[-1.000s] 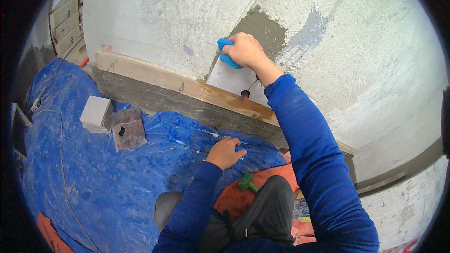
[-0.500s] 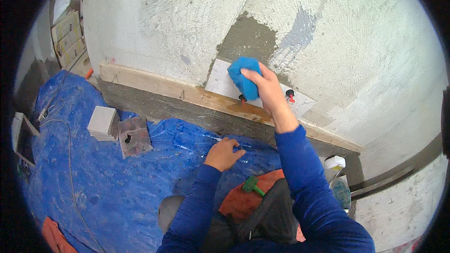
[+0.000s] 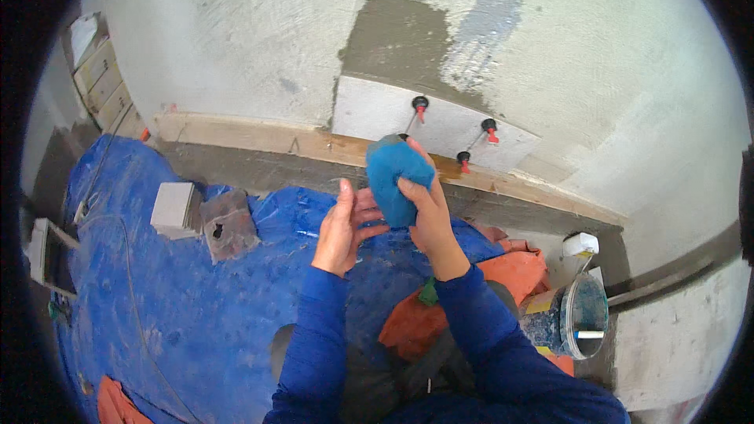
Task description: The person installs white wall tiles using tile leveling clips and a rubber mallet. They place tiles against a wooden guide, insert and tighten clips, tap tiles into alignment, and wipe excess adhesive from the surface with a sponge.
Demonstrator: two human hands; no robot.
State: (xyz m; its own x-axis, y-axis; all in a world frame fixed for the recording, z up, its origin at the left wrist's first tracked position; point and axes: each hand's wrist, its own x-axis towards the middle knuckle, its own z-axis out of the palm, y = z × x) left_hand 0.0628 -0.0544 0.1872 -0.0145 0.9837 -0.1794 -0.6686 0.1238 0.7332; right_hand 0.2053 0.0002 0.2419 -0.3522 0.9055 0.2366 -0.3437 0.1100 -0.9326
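Note:
A blue sponge [image 3: 393, 179] is gripped in my right hand [image 3: 433, 224], thumb across its near face. My left hand [image 3: 339, 229] is open beside it, palm toward the sponge and fingertips close to its lower left; whether they touch I cannot tell. Beyond both hands, a row of pale wall tiles [image 3: 365, 110] rests along a wooden batten [image 3: 228, 132]. Black-and-red tile levelling clips [image 3: 420, 106] stick out from the tiles. Above the row, dark grey mortar [image 3: 393, 35] covers a patch of the rough wall. The sponge hides part of the batten.
A blue tarp [image 3: 212, 314] covers the floor, with a stack of square tiles [image 3: 174, 208] and a dusty plastic-wrapped piece [image 3: 229, 226] on it. To my right stands a dirty bucket [image 3: 567, 318]. Orange cloth [image 3: 408, 330] and a green mallet [image 3: 429, 292] lie near my legs.
My right hand has brought the sponge off the tiles, down toward me. My left hand has risen and opened next to it. The view has shifted, showing more of the bucket.

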